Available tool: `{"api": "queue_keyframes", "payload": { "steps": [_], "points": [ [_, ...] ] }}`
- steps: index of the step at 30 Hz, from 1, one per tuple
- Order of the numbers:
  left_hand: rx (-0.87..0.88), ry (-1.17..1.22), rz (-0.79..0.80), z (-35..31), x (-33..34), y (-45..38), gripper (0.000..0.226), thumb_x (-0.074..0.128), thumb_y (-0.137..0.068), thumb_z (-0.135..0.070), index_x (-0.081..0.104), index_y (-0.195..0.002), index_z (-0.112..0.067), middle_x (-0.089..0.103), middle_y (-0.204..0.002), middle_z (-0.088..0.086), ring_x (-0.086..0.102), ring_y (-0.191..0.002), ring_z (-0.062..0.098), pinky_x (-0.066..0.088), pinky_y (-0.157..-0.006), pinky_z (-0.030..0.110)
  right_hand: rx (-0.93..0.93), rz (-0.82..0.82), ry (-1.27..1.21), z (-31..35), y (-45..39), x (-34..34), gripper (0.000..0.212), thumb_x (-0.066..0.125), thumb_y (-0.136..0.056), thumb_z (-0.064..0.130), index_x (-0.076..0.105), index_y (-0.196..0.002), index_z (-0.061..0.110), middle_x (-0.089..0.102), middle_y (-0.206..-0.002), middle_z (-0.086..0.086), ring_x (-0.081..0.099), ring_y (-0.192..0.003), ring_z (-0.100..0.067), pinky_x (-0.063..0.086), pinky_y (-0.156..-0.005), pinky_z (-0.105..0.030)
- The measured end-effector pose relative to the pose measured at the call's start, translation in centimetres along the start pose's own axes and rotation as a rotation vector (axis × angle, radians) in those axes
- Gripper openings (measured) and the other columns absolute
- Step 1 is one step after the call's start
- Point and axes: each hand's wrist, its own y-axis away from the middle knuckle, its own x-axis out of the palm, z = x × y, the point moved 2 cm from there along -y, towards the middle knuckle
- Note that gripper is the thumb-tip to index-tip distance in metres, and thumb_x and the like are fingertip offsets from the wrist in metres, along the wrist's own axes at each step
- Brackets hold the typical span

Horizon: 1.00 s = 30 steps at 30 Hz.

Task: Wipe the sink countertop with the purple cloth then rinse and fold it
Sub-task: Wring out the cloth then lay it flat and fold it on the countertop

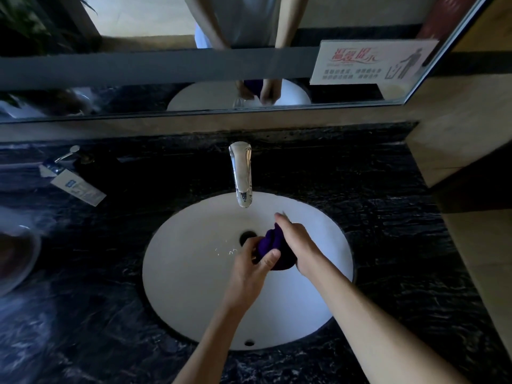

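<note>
The purple cloth [273,249] is bunched into a wad over the middle of the white oval sink [188,259], just right of the drain [247,236]. My left hand [250,268] grips its near left side with the thumb on top. My right hand [297,242] is closed over its right side, one finger pointing toward the faucet. The chrome faucet [241,176] stands behind the basin; I see no stream from its spout. A few drops lie on the basin left of the cloth. Dark marble countertop [388,231] surrounds the sink.
A white and blue tube [77,185] lies at the back left next to a soap pump [68,153]. A bowl rim [19,259] shows at the left edge. A mirror [194,79] with a notice sign [371,63] runs behind, and a wooden wall [457,148] bounds the right.
</note>
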Motion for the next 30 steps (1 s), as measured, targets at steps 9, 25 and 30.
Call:
{"api": "queue_keyframes", "payload": {
  "steps": [9,25,30],
  "points": [
    [-0.295,0.303,-0.290,0.0,1.5,0.4,0.071,0.043,-0.090,-0.074,0.071,-0.102,-0.010,0.073,-0.098,0.022,0.071,-0.095,0.038,0.058,-0.088,0.054,-0.181,0.042,-0.179,-1.6,1.9,0.5,0.048,0.048,-0.099,0.057,0.066,-0.090,0.013,0.071,-0.089,-0.001,0.068,-0.087,-0.019,0.055,-0.078,-0.033],
    [-0.113,0.280,-0.260,-2.3,0.9,3.8,0.050,0.058,-0.093,-0.050,0.058,-0.131,-0.019,0.073,-0.113,0.006,0.071,-0.099,0.017,0.058,-0.078,0.035,-0.463,0.366,-0.299,-4.2,5.9,-0.1,0.025,0.054,-0.101,0.003,0.070,-0.119,0.008,0.076,-0.112,-0.015,0.071,-0.104,-0.029,0.056,-0.082,-0.034],
    [-0.186,0.441,-0.280,-1.5,0.8,5.2,0.051,0.067,-0.089,-0.041,0.055,-0.132,-0.016,0.072,-0.118,0.011,0.072,-0.107,0.026,0.059,-0.085,0.043,-0.545,0.271,-0.120,-4.4,7.9,0.2,0.026,0.070,-0.094,0.008,0.073,-0.117,0.017,0.079,-0.101,-0.007,0.074,-0.101,-0.023,0.061,-0.089,-0.038]
  ]
}}
